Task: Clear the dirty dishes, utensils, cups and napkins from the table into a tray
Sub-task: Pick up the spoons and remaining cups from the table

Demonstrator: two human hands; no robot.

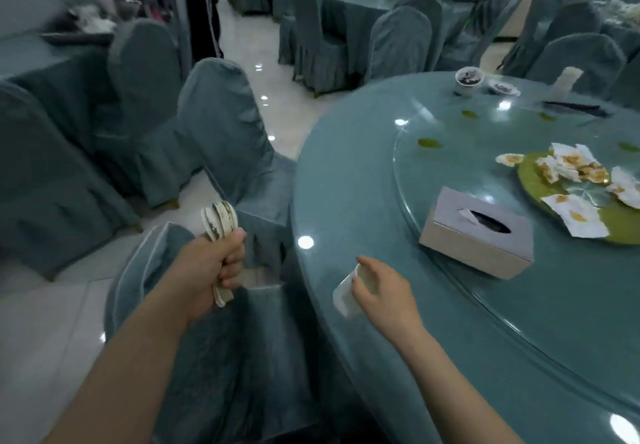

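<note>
A round table under a teal cloth fills the right half of the view, with a glass turntable over its middle. Covered chairs crowd the left, one just near the table's edge, and more tables stand far behind. On the turntable's right side lies a green plate heaped with stained napkins. A grey tissue box sits at the turntable's near-left rim. At the far edge of the table stand a dirty cup and, just right of it, a small dish. The left hand, held off the table over a chair, has its fingers clamped round a bundle of white spoons (bowls up, handles poking out below the fist). The right hand hovers over the table's near edge, its fingers curled on a tilted white cup.
</note>
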